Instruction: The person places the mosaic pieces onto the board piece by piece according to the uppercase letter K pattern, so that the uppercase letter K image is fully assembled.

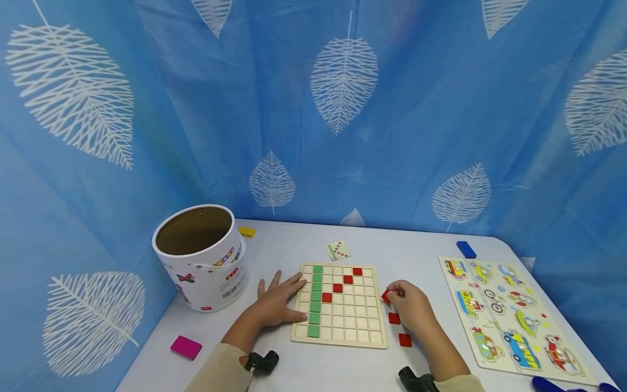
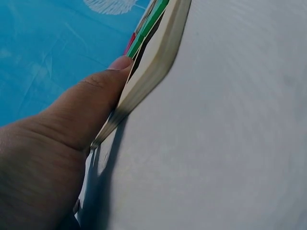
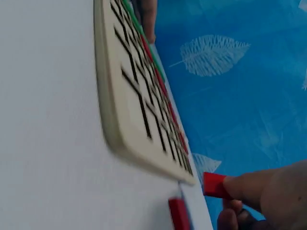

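Note:
A wooden grid board (image 1: 350, 321) lies on the table with a column of green tiles (image 1: 315, 306) near its left side. A diagonal of red tiles (image 1: 338, 288) climbs toward its upper right corner. My left hand (image 1: 275, 302) rests on the board's left edge, fingers spread and thumb (image 2: 91, 100) touching the rim. Just off the right edge, my right hand (image 1: 410, 307) pinches a red square tile (image 3: 214, 185) between thumb and fingertips. Two more red tiles lie below it on the table, one nearer (image 1: 405, 340) and one farther (image 1: 394, 318).
Behind the board lies a small pattern card (image 1: 338, 250). A white bucket (image 1: 215, 277) stands at left, with a yellow block (image 1: 247, 232) behind and a magenta block (image 1: 186, 347) in front. At right are a vehicle picture puzzle (image 1: 514, 316) and a blue block (image 1: 466, 250).

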Motion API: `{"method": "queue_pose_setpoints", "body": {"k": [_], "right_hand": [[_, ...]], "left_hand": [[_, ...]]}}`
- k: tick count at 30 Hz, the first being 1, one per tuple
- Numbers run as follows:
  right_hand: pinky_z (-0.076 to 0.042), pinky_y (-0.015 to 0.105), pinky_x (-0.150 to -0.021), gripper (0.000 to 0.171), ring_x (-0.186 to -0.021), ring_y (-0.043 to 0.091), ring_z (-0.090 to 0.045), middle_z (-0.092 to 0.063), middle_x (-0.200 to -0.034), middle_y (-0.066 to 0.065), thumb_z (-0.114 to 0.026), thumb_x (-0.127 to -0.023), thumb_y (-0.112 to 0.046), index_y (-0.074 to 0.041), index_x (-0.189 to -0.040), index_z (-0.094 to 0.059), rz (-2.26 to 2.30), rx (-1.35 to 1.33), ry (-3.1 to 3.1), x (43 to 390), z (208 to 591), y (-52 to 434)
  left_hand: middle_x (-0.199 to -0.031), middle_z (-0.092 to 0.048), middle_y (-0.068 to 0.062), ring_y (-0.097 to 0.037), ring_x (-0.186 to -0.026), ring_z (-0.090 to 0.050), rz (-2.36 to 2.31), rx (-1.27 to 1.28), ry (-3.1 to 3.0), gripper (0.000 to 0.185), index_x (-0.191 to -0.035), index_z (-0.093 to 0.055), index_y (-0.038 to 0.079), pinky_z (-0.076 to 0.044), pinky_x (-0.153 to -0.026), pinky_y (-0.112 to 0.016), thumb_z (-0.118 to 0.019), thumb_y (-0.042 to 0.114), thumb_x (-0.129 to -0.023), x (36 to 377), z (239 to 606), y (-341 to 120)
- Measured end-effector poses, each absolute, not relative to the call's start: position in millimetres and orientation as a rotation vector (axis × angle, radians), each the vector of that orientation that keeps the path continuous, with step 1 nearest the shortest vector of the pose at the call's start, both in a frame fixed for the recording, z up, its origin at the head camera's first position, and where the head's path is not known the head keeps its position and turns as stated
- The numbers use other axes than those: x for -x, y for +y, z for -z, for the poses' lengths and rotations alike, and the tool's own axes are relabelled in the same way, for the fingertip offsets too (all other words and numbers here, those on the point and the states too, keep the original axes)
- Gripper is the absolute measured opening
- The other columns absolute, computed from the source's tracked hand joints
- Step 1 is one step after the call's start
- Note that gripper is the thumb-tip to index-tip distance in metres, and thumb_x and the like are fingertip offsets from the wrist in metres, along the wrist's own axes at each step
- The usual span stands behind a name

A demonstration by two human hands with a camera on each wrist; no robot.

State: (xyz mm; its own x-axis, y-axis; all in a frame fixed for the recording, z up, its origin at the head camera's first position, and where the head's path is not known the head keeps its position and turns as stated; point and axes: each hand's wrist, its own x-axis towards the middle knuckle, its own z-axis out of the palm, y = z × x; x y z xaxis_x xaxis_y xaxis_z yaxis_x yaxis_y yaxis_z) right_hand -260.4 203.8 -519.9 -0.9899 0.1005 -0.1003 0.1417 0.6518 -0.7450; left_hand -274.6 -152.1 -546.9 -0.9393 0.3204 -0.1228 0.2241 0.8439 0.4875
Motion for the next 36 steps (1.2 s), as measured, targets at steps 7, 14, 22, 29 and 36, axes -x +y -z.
{"method": "queue_pose_setpoints", "body": {"k": [7, 14, 22, 29, 36], "right_hand": [[-0.048, 0.03, -0.07, 0.005, -0.08, 0.015, -0.058, -0.065, -0.089, -0.003, -0.068, -0.1, -0.012, -0.016, -0.101, -0.071, 1.297, 0.172, 2.741, 247.5, 513.0, 146.6], [-0.049, 0.03, -0.074, 0.012, -0.084, 0.014, -0.054, -0.059, -0.087, -0.007, -0.072, -0.097, -0.009, -0.02, -0.093, -0.068, 1.088, 0.399, 2.862, 249.9, 523.6, 113.1], [-0.055, 0.032, -0.078, 0.009, -0.087, 0.009, -0.057, -0.062, -0.095, -0.005, -0.076, -0.094, -0.011, -0.012, -0.102, -0.08, 0.891, 0.579, 2.977, 248.5, 532.8, 111.1], [-0.056, 0.035, -0.082, 0.03, -0.097, 0.018, -0.06, -0.066, -0.112, 0.0, -0.077, -0.094, -0.017, -0.013, -0.124, -0.079, 0.66, 0.749, 2.98, 239.8, 530.5, 120.3], [-0.047, 0.058, -0.111, 0.044, -0.134, 0.037, -0.052, -0.063, -0.142, 0.008, -0.077, -0.094, -0.026, -0.016, -0.136, -0.071, 0.818, 0.448, 2.894, 241.2, 516.3, 155.5]], "left_hand": [[-0.173, -0.026, 0.01, -0.044, -0.162, 0.0, -0.706, -0.428, 2.825, 0.098, -0.159, -0.045, 0.032, 0.007, -0.119, -0.079, -0.082, 0.07, -0.076, 275.0, 545.2, -149.2], [-0.173, -0.027, 0.01, -0.044, -0.162, -0.001, -0.701, -0.417, 2.823, 0.098, -0.159, -0.046, 0.032, 0.008, -0.119, -0.079, -0.083, 0.069, -0.076, 273.2, 542.8, -148.5], [-0.174, -0.026, 0.01, -0.044, -0.162, 0.0, -0.705, -0.424, 2.819, 0.098, -0.159, -0.045, 0.032, 0.009, -0.119, -0.079, -0.082, 0.07, -0.076, 273.2, 543.1, -149.1], [-0.174, -0.026, 0.009, -0.045, -0.162, 0.0, -0.703, -0.421, 2.81, 0.099, -0.159, -0.046, 0.031, 0.009, -0.118, -0.079, -0.082, 0.071, -0.076, 274.5, 545.0, -150.2], [-0.174, -0.026, 0.01, -0.044, -0.162, 0.0, -0.702, -0.418, 2.815, 0.099, -0.16, -0.045, 0.033, 0.009, -0.119, -0.079, -0.082, 0.071, -0.076, 274.7, 545.0, -150.1]]}}
